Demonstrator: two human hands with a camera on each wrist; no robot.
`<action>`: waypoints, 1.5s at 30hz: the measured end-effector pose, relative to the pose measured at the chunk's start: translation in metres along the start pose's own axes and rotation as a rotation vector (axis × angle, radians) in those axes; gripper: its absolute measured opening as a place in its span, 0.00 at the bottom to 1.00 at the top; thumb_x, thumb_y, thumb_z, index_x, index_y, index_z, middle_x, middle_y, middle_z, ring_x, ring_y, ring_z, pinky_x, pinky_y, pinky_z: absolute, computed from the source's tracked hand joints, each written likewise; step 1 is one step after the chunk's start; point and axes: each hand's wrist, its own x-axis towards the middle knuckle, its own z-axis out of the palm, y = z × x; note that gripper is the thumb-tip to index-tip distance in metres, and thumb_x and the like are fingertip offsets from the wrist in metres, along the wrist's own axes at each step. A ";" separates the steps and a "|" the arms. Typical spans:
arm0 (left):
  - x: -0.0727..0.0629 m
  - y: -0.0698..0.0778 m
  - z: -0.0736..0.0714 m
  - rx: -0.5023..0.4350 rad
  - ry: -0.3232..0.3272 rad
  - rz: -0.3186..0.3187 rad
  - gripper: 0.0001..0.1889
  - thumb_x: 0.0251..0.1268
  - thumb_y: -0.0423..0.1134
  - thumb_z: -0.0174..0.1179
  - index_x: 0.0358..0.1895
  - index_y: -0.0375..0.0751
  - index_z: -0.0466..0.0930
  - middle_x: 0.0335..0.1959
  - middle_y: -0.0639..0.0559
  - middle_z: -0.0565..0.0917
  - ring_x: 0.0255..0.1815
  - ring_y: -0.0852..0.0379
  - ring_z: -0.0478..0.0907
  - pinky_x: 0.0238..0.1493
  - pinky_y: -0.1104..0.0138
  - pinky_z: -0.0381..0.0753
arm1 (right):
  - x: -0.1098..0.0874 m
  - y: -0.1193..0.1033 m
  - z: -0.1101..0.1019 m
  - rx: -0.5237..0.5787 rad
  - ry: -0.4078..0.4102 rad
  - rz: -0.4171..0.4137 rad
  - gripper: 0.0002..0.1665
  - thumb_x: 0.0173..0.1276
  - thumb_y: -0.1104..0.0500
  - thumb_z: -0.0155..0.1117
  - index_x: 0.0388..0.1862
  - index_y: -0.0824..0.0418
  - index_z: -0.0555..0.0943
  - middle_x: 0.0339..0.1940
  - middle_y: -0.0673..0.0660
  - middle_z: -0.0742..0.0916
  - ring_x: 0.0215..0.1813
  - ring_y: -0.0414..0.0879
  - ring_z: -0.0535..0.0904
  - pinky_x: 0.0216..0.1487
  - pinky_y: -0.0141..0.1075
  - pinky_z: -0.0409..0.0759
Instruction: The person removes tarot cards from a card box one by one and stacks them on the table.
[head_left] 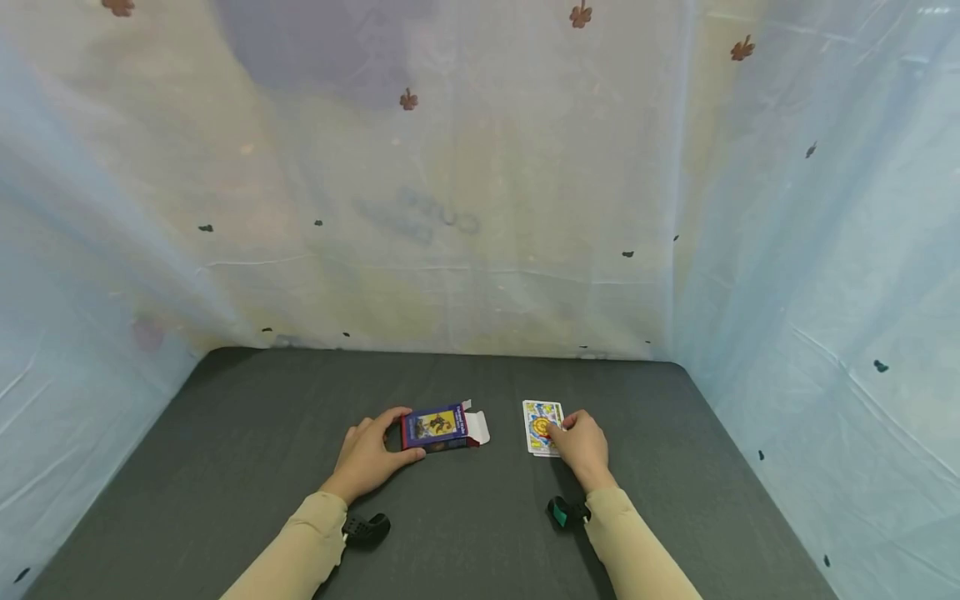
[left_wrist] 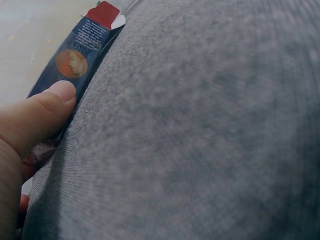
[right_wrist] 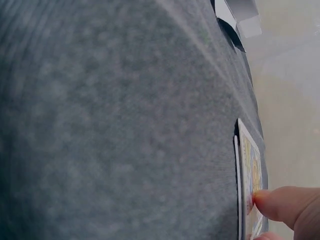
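Note:
A blue card box point(head_left: 437, 424) with a yellow picture lies on the table, its white end flap hanging out to the right. My left hand point(head_left: 370, 454) grips the box at its left end, thumb along the near side and fingers at the far side. In the left wrist view the thumb presses the box's printed side point(left_wrist: 72, 62), beside a round face picture. Right of the box, my right hand point(head_left: 583, 446) pinches colourful playing cards point(head_left: 540, 425) at their right edge, thumb on the top face. A second card edge point(right_wrist: 237, 185) shows just under the top one in the right wrist view.
The dark grey table point(head_left: 465, 533) has rounded far corners. Pale plastic sheeting point(head_left: 480, 208) with small leaf shapes hangs behind it and along both sides. Black wrist bands point(head_left: 366, 528) sit at both sleeves.

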 end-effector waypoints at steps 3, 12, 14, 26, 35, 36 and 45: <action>-0.001 0.000 -0.001 -0.006 -0.007 -0.009 0.44 0.42 0.73 0.66 0.68 0.67 0.67 0.45 0.53 0.77 0.39 0.53 0.66 0.39 0.57 0.64 | -0.002 0.000 0.001 0.026 0.019 -0.010 0.17 0.63 0.50 0.68 0.33 0.63 0.75 0.26 0.56 0.78 0.26 0.49 0.72 0.26 0.38 0.66; -0.001 -0.001 -0.002 -0.015 -0.021 -0.029 0.45 0.41 0.75 0.65 0.68 0.68 0.67 0.41 0.54 0.75 0.38 0.52 0.65 0.38 0.58 0.62 | -0.010 -0.017 0.010 0.243 0.055 -0.144 0.14 0.67 0.52 0.66 0.38 0.62 0.78 0.28 0.54 0.79 0.28 0.45 0.73 0.28 0.37 0.71; -0.002 -0.001 -0.003 -0.013 -0.028 -0.035 0.45 0.41 0.75 0.65 0.68 0.68 0.66 0.40 0.54 0.74 0.38 0.52 0.64 0.37 0.58 0.61 | -0.012 -0.023 0.011 0.286 0.042 -0.178 0.14 0.66 0.51 0.67 0.38 0.61 0.78 0.29 0.54 0.80 0.28 0.45 0.74 0.29 0.37 0.72; -0.005 0.003 -0.007 -0.017 -0.037 -0.036 0.42 0.44 0.71 0.67 0.68 0.69 0.66 0.37 0.54 0.72 0.36 0.52 0.63 0.37 0.58 0.60 | -0.025 -0.054 0.037 0.482 -0.172 -0.301 0.13 0.68 0.51 0.65 0.40 0.60 0.78 0.30 0.54 0.81 0.27 0.44 0.76 0.25 0.35 0.75; -0.004 0.003 -0.006 -0.021 -0.027 -0.018 0.41 0.44 0.69 0.68 0.67 0.71 0.66 0.35 0.55 0.70 0.35 0.53 0.62 0.36 0.57 0.60 | -0.033 -0.070 0.053 0.494 -0.263 -0.330 0.12 0.69 0.53 0.64 0.41 0.61 0.78 0.31 0.54 0.81 0.31 0.43 0.75 0.29 0.32 0.74; -0.004 0.003 -0.006 -0.020 -0.028 -0.016 0.41 0.44 0.69 0.68 0.67 0.71 0.66 0.34 0.55 0.70 0.34 0.53 0.62 0.36 0.57 0.59 | -0.034 -0.071 0.054 0.497 -0.271 -0.333 0.12 0.69 0.53 0.64 0.41 0.61 0.78 0.31 0.54 0.81 0.31 0.43 0.75 0.29 0.32 0.74; -0.002 0.003 -0.006 -0.023 -0.035 -0.015 0.42 0.43 0.70 0.68 0.67 0.72 0.67 0.33 0.54 0.69 0.34 0.52 0.62 0.35 0.57 0.59 | -0.032 -0.074 0.065 0.483 -0.338 -0.354 0.10 0.68 0.57 0.63 0.40 0.64 0.78 0.30 0.53 0.82 0.30 0.41 0.77 0.30 0.32 0.75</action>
